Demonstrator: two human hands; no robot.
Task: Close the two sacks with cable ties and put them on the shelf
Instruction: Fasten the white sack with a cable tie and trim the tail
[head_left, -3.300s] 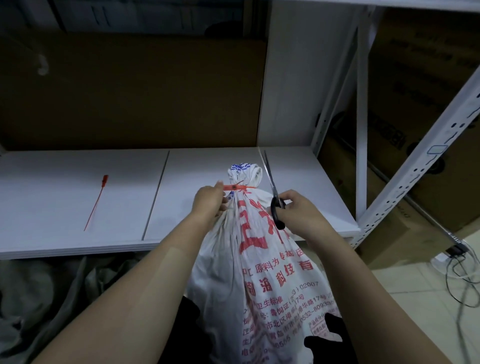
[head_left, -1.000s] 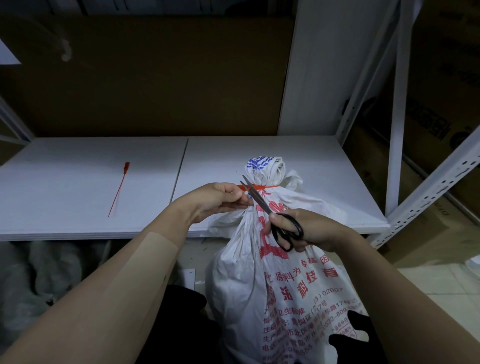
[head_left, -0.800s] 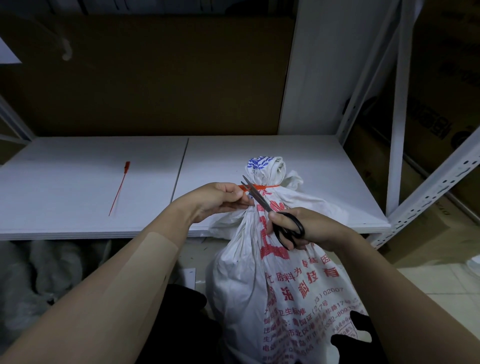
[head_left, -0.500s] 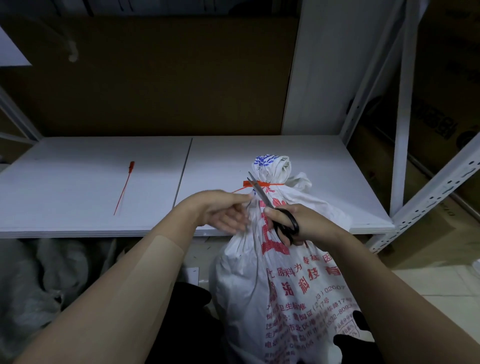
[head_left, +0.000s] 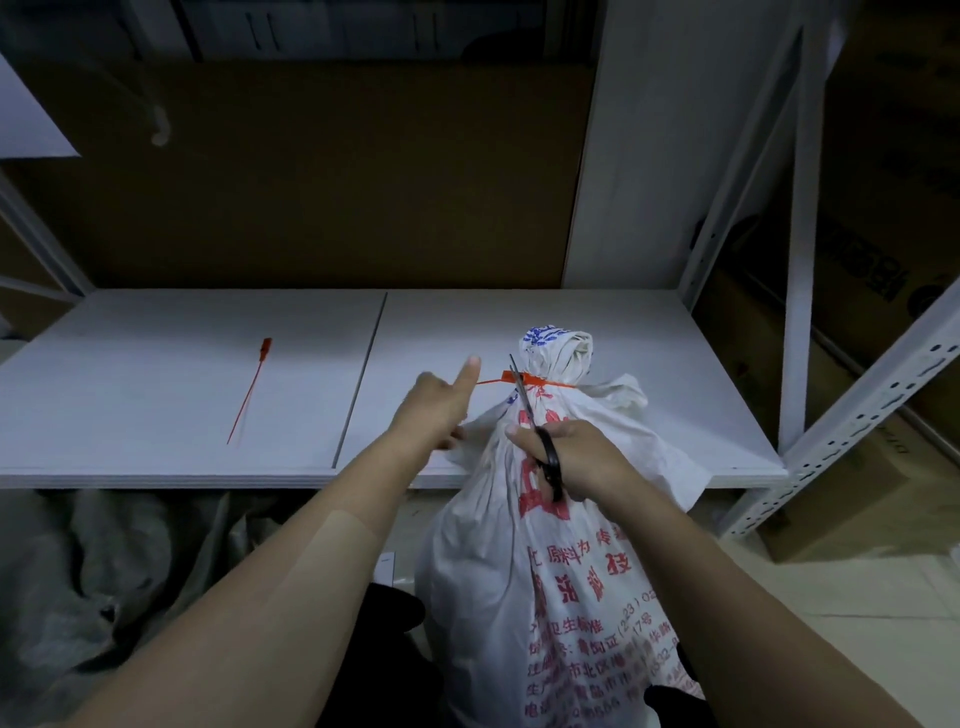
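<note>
A white sack (head_left: 550, 545) with red print leans against the front edge of the white shelf (head_left: 156, 415). A red cable tie (head_left: 543, 385) is pulled tight around its bunched neck, and its thin tail sticks out to the left. My right hand (head_left: 576, 457) grips black-handled scissors (head_left: 522, 402), whose blades point up and cross the tie just left of the neck. My left hand (head_left: 441, 410) hovers left of the sack with fingers spread and one digit raised beside the tail's end. A second red cable tie (head_left: 249, 389) lies loose on the shelf's left half.
Crumpled grey sacking (head_left: 104, 571) lies on the floor under the shelf at left. A white perforated upright (head_left: 857, 415) stands at the shelf's right corner, with cardboard boxes (head_left: 883, 260) behind it. Brown board (head_left: 311, 182) backs the shelf.
My left hand has let go of the sack's neck and drawn left, fingers spreading. The scissors have shut and shifted up along the tie. The tie's tail now sticks out free.
</note>
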